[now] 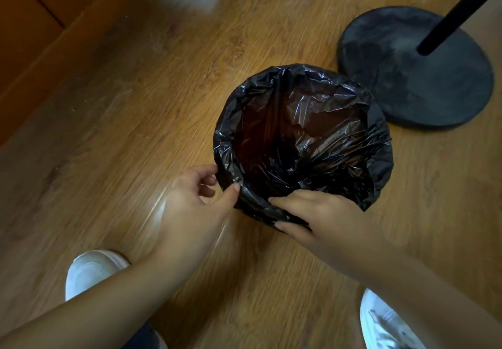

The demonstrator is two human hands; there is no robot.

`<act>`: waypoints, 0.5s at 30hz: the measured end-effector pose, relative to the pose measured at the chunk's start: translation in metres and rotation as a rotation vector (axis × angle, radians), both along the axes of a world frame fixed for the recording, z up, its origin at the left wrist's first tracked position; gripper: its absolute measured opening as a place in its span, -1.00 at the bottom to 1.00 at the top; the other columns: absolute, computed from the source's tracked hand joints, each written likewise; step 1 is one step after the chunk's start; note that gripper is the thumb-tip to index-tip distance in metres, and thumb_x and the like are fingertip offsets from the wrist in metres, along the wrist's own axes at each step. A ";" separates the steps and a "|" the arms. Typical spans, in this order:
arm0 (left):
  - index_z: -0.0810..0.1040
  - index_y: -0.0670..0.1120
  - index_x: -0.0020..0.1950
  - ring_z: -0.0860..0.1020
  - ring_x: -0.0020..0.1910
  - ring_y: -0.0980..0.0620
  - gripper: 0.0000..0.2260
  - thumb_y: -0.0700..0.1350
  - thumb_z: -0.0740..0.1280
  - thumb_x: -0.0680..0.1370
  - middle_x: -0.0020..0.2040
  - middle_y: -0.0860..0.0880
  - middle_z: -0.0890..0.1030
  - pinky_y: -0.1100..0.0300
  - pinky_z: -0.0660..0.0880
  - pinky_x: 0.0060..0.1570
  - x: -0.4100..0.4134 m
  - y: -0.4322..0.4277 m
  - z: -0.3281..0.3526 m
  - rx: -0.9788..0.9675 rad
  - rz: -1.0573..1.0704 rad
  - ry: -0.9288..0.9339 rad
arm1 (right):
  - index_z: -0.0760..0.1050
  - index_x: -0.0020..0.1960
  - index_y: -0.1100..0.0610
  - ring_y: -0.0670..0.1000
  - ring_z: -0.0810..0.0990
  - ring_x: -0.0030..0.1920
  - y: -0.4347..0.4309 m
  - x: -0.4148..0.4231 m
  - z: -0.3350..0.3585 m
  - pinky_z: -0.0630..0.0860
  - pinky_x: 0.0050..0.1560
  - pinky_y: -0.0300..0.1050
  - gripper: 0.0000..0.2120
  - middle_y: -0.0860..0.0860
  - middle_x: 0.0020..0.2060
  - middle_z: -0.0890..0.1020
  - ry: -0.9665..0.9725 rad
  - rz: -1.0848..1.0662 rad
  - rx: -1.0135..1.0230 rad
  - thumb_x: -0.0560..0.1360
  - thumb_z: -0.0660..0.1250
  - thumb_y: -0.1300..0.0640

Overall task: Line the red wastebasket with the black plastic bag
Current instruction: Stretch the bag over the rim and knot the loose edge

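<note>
At the near edge of the bin, my left hand [201,199] pinches the folded-over black plastic bag [307,142] between thumb and curled fingers, on the outside of the rim. My right hand [315,218] lies flat over the same near rim just beside it, fingers pressing the plastic down, thumb against the outer fold; it holds the bag against the rim rather than gripping it. I see the bag stretched around the whole mouth and sagging inside, with a reddish tint showing through the film from the red wastebasket [260,131] beneath. It stands on the wooden floor [135,104]. Just beyond it, nearly touching, sits a round black stand base [434,90] with its pole [456,12]. My white shoes [89,272] are below.
</note>
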State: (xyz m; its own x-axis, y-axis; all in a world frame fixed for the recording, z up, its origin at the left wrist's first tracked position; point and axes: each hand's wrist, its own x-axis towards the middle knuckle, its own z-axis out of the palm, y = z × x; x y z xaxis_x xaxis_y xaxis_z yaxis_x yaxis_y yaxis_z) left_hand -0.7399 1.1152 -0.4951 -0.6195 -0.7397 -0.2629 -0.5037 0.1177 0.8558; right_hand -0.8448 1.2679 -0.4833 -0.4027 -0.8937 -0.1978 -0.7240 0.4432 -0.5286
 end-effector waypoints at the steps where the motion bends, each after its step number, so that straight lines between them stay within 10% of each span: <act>1: 0.53 0.00 0.01 0.50 -0.29 0.20 -0.78 -0.08 0.42 0.40 -0.22 0.07 0.53 0.44 0.39 -0.38 -0.001 0.000 0.001 0.020 -0.001 0.012 | 0.42 0.27 0.00 -0.06 0.54 0.07 -0.001 0.002 -0.001 0.46 0.03 -0.16 -0.64 -0.08 0.06 0.60 -0.002 -0.011 -0.006 0.49 0.27 0.00; 7: 0.49 0.06 -0.06 0.61 -0.23 -0.02 -0.89 -0.14 0.34 0.48 -0.16 -0.17 0.60 0.08 0.57 -0.31 -0.009 0.014 0.002 0.274 -0.133 0.045 | 0.36 0.32 0.01 -0.07 0.50 0.10 -0.005 0.010 -0.004 0.44 0.07 -0.17 -0.61 -0.07 0.10 0.56 -0.037 -0.049 -0.018 0.50 0.24 0.00; 11: 0.42 -0.02 -0.03 0.61 -0.38 0.13 -0.82 -0.28 0.30 0.49 -0.27 0.01 0.62 0.25 0.56 -0.46 -0.010 0.016 0.002 0.371 -0.042 0.153 | 0.27 0.37 -0.01 -0.11 0.41 0.19 -0.006 0.014 -0.001 0.32 0.20 -0.21 -0.56 -0.11 0.19 0.48 -0.121 0.030 0.038 0.52 0.16 -0.08; 15: 0.41 0.03 -0.05 0.62 -0.31 -0.07 -0.79 -0.29 0.27 0.50 -0.21 -0.03 0.62 0.13 0.61 -0.42 -0.010 0.004 0.005 0.287 -0.120 0.206 | 0.33 0.33 -0.07 -0.07 0.28 0.34 -0.003 0.006 0.000 -0.19 0.40 0.03 -0.44 -0.12 0.27 0.46 0.017 0.085 0.089 0.45 -0.07 -0.28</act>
